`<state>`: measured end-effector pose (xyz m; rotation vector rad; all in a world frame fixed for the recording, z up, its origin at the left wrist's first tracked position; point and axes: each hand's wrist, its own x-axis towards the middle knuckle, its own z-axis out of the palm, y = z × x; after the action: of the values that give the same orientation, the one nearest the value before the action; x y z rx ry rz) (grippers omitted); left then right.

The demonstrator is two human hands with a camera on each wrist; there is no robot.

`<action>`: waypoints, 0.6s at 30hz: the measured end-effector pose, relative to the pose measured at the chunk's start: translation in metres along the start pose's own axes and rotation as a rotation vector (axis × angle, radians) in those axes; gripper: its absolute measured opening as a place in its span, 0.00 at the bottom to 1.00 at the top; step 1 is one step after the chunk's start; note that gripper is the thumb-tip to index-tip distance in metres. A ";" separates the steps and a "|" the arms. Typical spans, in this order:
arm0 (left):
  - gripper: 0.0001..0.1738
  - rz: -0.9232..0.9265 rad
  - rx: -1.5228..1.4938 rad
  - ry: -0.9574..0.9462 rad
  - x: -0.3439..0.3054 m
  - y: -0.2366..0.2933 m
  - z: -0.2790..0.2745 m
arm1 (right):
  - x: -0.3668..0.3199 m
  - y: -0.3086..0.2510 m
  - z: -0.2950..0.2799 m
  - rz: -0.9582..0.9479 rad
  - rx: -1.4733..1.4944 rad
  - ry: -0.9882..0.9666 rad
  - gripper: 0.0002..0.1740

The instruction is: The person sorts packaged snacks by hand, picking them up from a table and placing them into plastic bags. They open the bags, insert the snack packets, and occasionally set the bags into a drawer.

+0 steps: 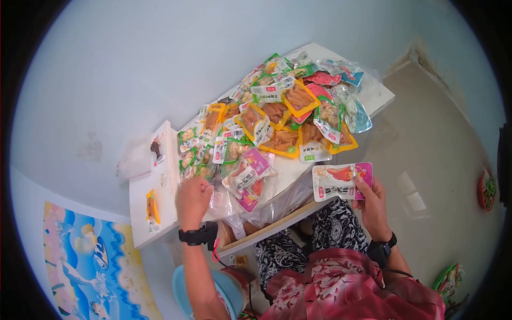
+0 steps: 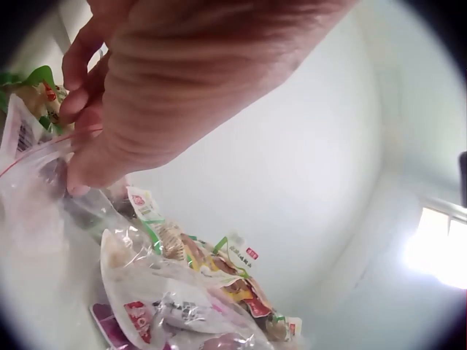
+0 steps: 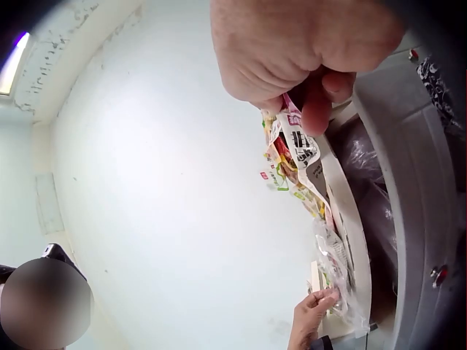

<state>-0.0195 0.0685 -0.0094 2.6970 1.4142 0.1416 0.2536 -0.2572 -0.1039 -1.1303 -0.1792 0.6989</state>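
Observation:
My left hand (image 1: 194, 200) pinches the mouth of a clear zip bag (image 2: 44, 200), which has a red line along its edge. Close to that hand, at the table's front edge, clear plastic with pink-and-white snack packets (image 1: 248, 181) lies in front of the heap. Over on the right, my right hand (image 1: 373, 201) holds a pink-and-white snack packet (image 1: 333, 184) by its pink end, thumb on top. This packet hangs beyond the table's front edge with its printed face up. In the right wrist view, part of the packet (image 3: 300, 146) is hidden behind the fingers.
A big heap of snack packets (image 1: 277, 117) with yellow, green and red edges covers much of the white table (image 1: 381, 98). An open drawer (image 1: 266, 229) holding clear plastic sits below its front edge. One yellow packet (image 1: 152, 208) lies at left. A blue basin (image 1: 226, 290) stands below.

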 end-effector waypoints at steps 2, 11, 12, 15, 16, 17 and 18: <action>0.17 0.067 -0.132 -0.066 0.001 -0.019 0.003 | 0.000 0.000 0.000 0.002 -0.009 0.006 0.10; 0.10 0.013 -1.350 -0.510 -0.044 0.043 -0.081 | 0.003 0.006 -0.001 0.013 -0.008 0.043 0.11; 0.10 0.017 -1.416 -0.397 -0.044 0.048 -0.084 | 0.003 0.005 0.001 0.015 0.001 0.037 0.11; 0.09 0.047 -1.577 -0.103 -0.036 0.060 -0.086 | 0.001 0.003 0.004 0.019 0.015 0.034 0.11; 0.09 0.068 -1.610 -0.033 -0.031 0.057 -0.089 | 0.001 0.003 0.004 0.020 0.013 0.035 0.11; 0.09 0.091 -1.641 0.039 -0.026 0.057 -0.091 | 0.001 0.003 0.003 0.020 0.011 0.035 0.11; 0.09 0.104 -1.660 0.109 -0.022 0.061 -0.094 | 0.000 0.004 0.002 0.019 0.011 0.028 0.11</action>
<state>0.0058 0.0191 0.0905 1.3116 0.5406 0.9455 0.2516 -0.2547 -0.1064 -1.1315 -0.1406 0.6995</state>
